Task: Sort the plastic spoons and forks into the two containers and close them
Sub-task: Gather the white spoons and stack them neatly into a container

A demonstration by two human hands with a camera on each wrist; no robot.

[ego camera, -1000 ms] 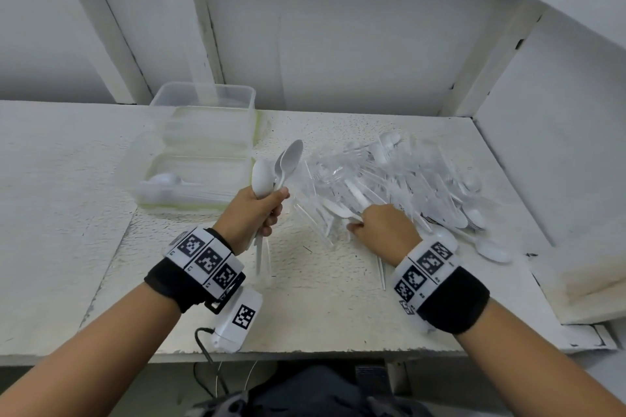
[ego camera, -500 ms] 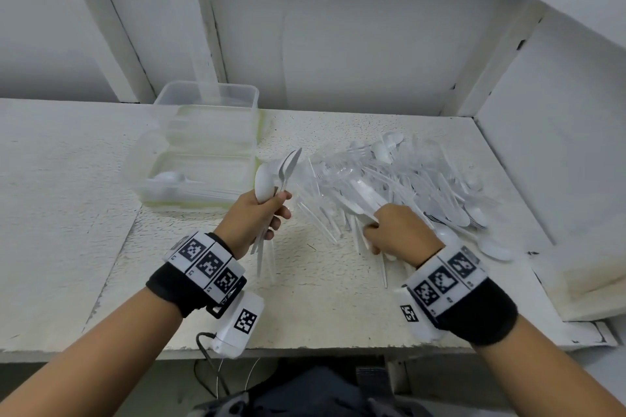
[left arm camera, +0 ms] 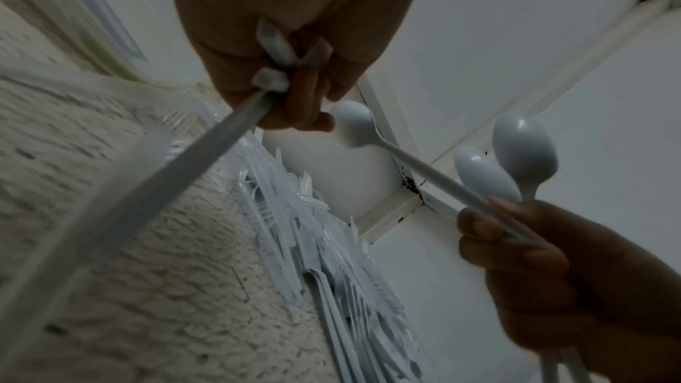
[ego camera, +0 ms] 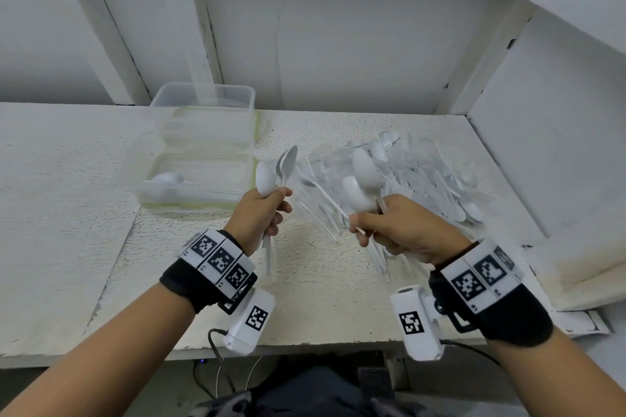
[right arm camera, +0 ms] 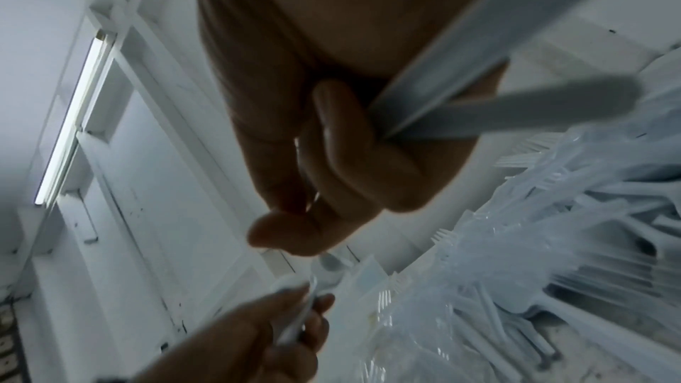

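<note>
My left hand grips a bunch of white plastic spoons, bowls up, just right of the near container. That clear container holds several spoons. My right hand holds up three white spoons above the table, in front of the heap of clear forks and white spoons. From the left wrist, the spoon handles run through the left fist, and the right hand's spoons show at the right. From the right wrist, handles cross the curled fingers.
A second clear container stands behind the first, against the white back wall. A white side wall closes the table at the right. The white table stretches out to the left. The table's front edge runs below my wrists.
My right hand has risen from the heap with spoons in its grip and drawn back toward me. The left hand with its bunch has stayed nearly in place.
</note>
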